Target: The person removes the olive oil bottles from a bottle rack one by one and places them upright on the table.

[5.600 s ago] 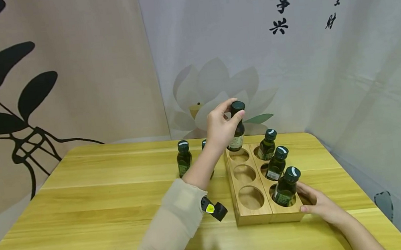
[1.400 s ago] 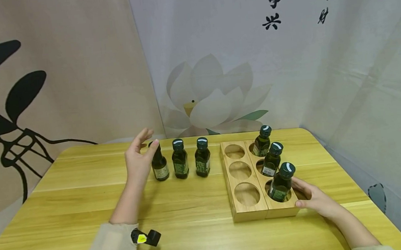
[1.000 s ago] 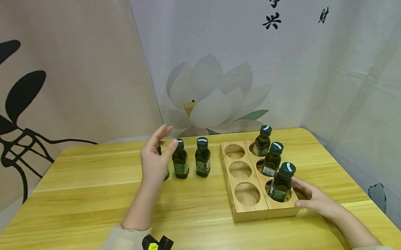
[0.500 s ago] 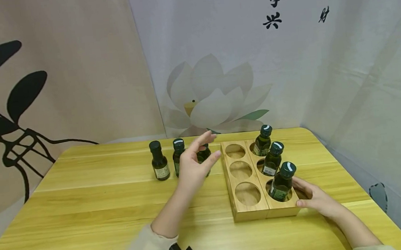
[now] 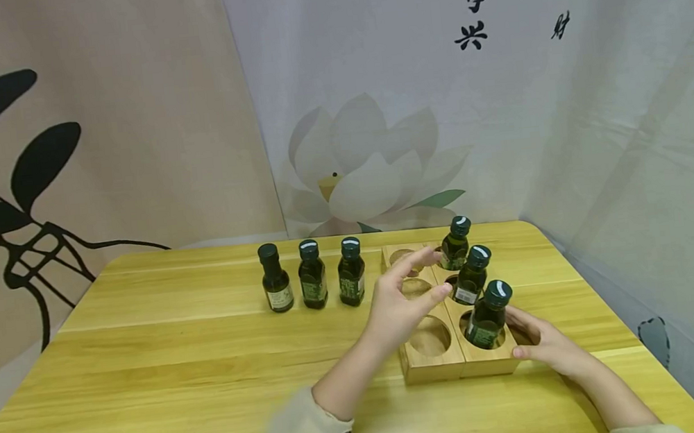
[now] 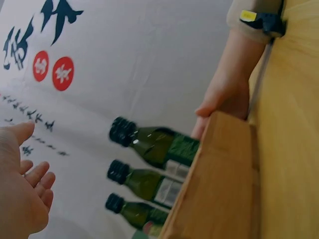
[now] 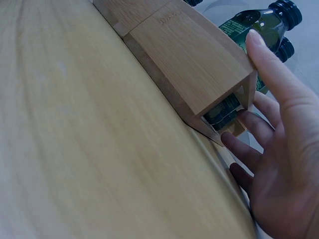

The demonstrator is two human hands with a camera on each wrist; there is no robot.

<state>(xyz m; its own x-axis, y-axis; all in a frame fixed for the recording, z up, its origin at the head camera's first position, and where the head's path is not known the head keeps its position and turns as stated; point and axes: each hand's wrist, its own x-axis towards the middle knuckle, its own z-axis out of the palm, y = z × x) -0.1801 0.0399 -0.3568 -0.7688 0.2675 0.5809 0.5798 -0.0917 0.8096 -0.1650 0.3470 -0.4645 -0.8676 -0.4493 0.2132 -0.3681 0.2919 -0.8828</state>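
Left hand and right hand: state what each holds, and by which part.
The left hand holds nothing, open above the wooden rack. The right hand grips no bottle; its fingers rest against the rack's near right corner.

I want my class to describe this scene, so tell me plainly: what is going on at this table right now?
A person works at a wooden table. Their right hand rests against the near right corner of a wooden rack that has three dark green bottles in its right column and three vacant holes on the left. The left hand, fingers open and holding nothing, hovers over those holes near the bottles. Three more bottles stand in a row on the table, left of the rack.
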